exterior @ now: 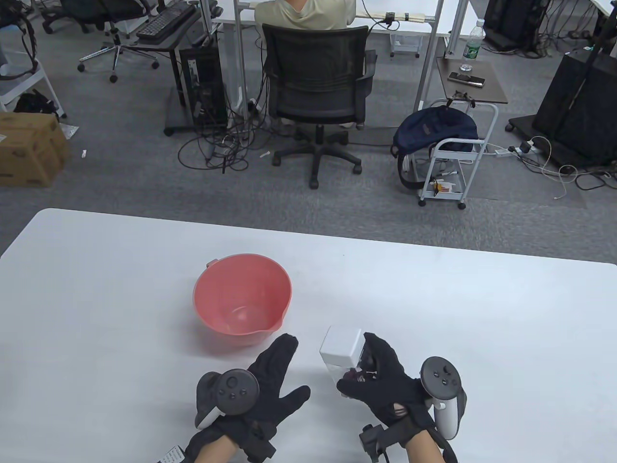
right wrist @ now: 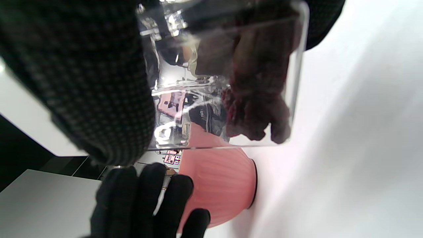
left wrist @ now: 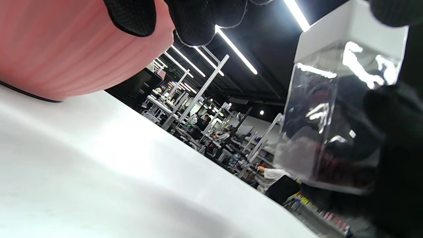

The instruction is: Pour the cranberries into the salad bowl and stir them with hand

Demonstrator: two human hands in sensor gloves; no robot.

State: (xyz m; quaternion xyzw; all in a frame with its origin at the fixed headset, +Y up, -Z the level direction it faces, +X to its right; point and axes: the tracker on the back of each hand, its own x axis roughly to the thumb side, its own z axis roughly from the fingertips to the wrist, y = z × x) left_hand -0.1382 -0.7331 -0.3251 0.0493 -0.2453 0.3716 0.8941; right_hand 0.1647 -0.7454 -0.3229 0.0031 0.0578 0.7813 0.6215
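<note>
Pink ribbed plastic salad bowl with a pour spout (exterior: 242, 300), upright on the white table, left of centre, nothing visible inside. Clear plastic box with a white lid (exterior: 341, 350), just right of the bowl, nearer, lifted and tilted. Dark red dried cranberries (right wrist: 252, 109), clumped inside against 1 clear wall.

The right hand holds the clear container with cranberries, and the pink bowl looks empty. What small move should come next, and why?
Probably carry the container left, above the pink bowl. The right hand grips it beside the bowl, not over it; its white lid appears on. The cranberries remain inside, the bowl looks empty, and the left hand is open and free.
</note>
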